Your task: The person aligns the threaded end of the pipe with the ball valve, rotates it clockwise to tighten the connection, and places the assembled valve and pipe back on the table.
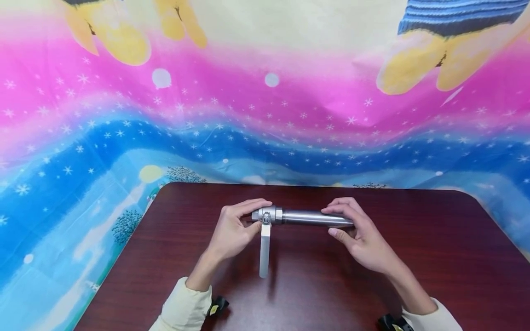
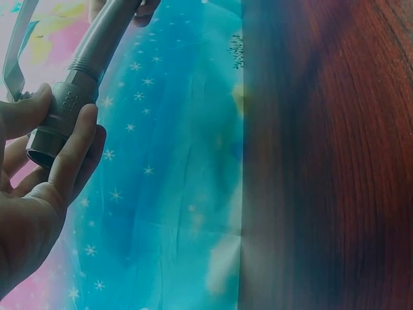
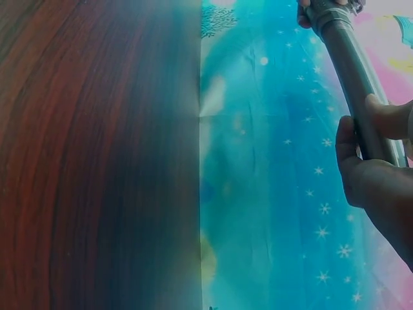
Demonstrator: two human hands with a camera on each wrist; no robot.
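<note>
A metal ball valve (image 1: 267,214) with a flat lever handle (image 1: 264,250) is joined to a straight steel pipe (image 1: 304,217), and the two are held level above the table. My left hand (image 1: 234,227) grips the valve body between thumb and fingers. The left wrist view shows the open end of the valve (image 2: 45,147) near the palm and threads where the pipe enters it. Around the far end of the pipe curls my right hand (image 1: 366,236), its thumb below and fingers above. The lever points toward me, square to the pipe.
The dark reddish-brown wooden table (image 1: 314,294) lies under both hands. Behind it and along its sides hangs a printed cloth (image 1: 248,105) in pink and blue with snowflakes. Black straps (image 1: 218,305) sit at both wrists by the pale sleeves.
</note>
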